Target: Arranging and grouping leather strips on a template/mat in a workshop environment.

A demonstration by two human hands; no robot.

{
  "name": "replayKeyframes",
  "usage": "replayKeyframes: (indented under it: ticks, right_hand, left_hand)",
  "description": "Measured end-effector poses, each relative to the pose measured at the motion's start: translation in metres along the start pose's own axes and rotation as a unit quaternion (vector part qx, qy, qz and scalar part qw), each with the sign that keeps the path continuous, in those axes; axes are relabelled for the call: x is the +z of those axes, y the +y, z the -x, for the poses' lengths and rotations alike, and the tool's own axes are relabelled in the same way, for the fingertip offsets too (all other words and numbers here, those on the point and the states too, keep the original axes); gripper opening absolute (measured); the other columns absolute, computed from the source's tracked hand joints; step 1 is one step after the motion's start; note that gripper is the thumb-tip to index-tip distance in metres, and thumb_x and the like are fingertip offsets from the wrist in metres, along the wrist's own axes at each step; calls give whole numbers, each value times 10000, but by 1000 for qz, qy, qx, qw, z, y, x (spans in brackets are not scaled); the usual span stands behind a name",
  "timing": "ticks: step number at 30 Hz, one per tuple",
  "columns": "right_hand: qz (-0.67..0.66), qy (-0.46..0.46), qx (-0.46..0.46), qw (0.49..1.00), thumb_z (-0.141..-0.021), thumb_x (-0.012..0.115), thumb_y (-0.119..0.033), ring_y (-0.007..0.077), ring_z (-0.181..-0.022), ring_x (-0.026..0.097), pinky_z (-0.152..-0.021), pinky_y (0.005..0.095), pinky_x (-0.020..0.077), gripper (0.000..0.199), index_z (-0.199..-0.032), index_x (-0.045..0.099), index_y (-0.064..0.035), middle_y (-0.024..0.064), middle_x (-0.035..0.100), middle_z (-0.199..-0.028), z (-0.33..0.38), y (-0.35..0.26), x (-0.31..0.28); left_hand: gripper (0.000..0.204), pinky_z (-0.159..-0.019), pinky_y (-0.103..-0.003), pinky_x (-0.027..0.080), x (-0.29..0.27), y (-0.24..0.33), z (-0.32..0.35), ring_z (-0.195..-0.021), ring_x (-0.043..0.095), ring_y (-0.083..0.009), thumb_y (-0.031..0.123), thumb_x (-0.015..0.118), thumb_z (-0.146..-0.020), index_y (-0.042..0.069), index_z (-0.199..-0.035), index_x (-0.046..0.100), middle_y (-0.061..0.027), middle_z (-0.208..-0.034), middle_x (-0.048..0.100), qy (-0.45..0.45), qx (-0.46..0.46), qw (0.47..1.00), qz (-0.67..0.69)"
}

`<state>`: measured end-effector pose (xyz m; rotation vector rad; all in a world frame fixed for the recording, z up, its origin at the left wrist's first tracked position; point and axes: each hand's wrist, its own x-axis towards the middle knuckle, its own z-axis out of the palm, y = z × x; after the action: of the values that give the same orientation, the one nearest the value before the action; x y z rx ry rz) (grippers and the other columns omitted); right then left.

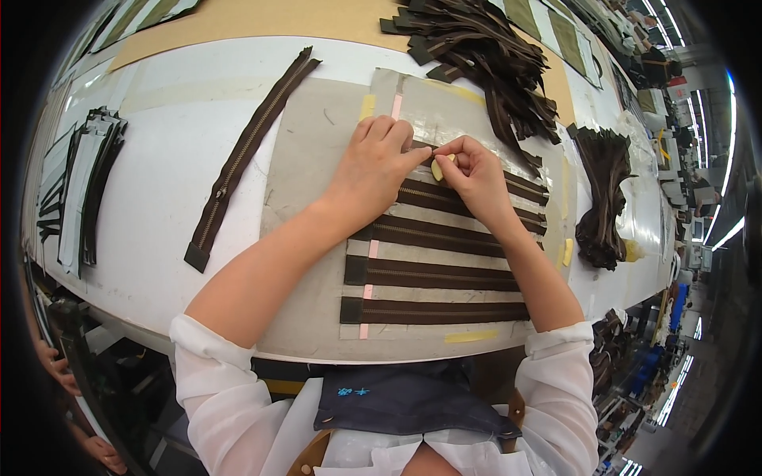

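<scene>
Several dark brown zippers (pixel 440 271) with brass-coloured teeth lie crosswise in rows on a grey board (pixel 305 119). At the topmost row my left hand (pixel 381 159) is closed on a zipper (pixel 422 145), its fingers curled and its thumb pointing right. Close beside that thumb, my right hand (pixel 476 174) pinches a small pale yellow piece (pixel 443 167) that looks like tailor's chalk. Its fingertips are at the same zipper. My hands cover part of the upper rows, and my right forearm hides the right ends of the lower ones.
A single zipper (pixel 242 163) lies slantwise left of the board. Beyond the board is a heap of zippers (pixel 484 55); another bundle (pixel 603 194) lies at the right. Stacked strips (pixel 91 190) sit at far left. Another person's hand (pixel 55 369) shows past the table's left edge.
</scene>
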<state>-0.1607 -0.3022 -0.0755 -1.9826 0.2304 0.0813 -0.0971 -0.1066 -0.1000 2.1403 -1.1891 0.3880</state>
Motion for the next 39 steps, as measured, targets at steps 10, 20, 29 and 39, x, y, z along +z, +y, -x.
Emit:
replayKeyframes:
  ticks: [10,20,29,39]
  right_hand:
    - [12,10,-8,1000,-976,619,-63,-11,-616,468,-547,157,346,85,-1012,604,12,-42,593,-727,-1,4,0]
    - [-79,-3,21,997,-982,624,-109,-3,-601,451,-538,166,333,116,-1002,611,4,-52,583,-715,2,-7,-5]
    - [-46,57,-30,997,-971,632,-79,10,-626,504,-560,181,387,115,-1011,571,10,-8,609,-729,14,-2,5]
    - [-15,52,-33,998,-960,640,-63,0,-593,468,-529,189,367,116,-960,540,-5,-18,593,-693,20,-3,7]
  left_hand:
    - [401,-995,-386,404,1,1,-1,-1024,524,-249,-50,587,-758,105,-1097,737,-61,-990,550,5,7,1000,-3]
    - [404,-997,-387,405,1,1,-1,-1035,524,-253,-45,599,-751,103,-1100,736,-62,-999,552,3,6,1000,2]
    - [389,-998,-386,404,0,1,-1,-1036,527,-251,-46,597,-759,99,-1090,739,-61,-1001,558,3,1,1000,5]
    - [374,-992,-389,403,1,0,-2,-1034,527,-253,-37,605,-757,96,-1079,743,-61,-998,559,13,10,1000,2]
